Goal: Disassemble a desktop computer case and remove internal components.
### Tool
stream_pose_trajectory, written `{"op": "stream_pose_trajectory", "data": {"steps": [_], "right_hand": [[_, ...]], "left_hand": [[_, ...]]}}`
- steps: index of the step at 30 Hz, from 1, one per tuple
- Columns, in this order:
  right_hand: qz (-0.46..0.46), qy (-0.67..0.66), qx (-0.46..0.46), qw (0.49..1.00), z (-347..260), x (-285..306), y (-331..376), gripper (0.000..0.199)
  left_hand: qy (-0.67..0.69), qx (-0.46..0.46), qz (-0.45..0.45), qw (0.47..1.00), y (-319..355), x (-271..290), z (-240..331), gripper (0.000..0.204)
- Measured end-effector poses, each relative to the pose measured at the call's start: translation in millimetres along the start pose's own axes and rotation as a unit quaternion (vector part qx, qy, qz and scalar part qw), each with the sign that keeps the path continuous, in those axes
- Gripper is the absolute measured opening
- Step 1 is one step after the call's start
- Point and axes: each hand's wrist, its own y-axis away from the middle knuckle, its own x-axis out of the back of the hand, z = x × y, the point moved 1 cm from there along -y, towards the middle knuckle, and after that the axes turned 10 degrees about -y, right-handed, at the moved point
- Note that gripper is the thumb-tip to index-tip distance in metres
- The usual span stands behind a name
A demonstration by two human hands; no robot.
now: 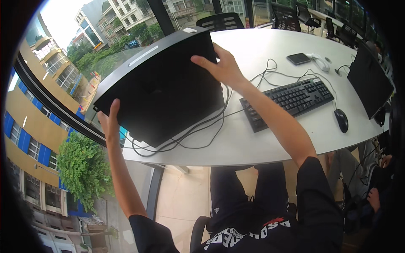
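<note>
A black computer monitor stands tilted at the left end of the white table, its dark screen toward me. My left hand grips its left edge near the lower corner, thumb on the front. My right hand holds the right edge higher up, thumb over the front and fingers going behind. The back of the monitor and most of my fingers are hidden. Black cables loop over the table along the monitor's lower edge.
Right of the monitor lie a black keyboard and a black mouse. Farther back sit a flat black box and a white cable. Another monitor stands at the right. A person's hand shows at the right rim. Windows border the left.
</note>
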Motion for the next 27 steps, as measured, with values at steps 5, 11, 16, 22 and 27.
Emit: {"op": "stream_pose_trajectory", "data": {"steps": [5,11,16,22,27], "right_hand": [[-0.080,-0.164,-0.065,0.981,40,1,-41,0.084],[-0.081,-0.162,-0.140,0.974,86,-6,-83,0.111],[-0.080,-0.289,-0.153,0.941,100,-26,-90,0.114],[-0.094,-0.299,-0.169,0.935,107,-34,-97,0.115],[-0.087,-0.246,-0.171,0.950,84,-30,-86,0.116]], "left_hand": [[-0.057,0.046,0.044,0.996,39,-18,71,0.071],[0.007,0.009,0.087,0.996,80,-36,116,0.068],[-0.083,0.014,0.114,0.990,115,-44,147,0.076],[-0.119,0.021,0.120,0.986,124,-50,154,0.083],[-0.129,-0.001,0.085,0.988,128,-38,155,0.084]]}}
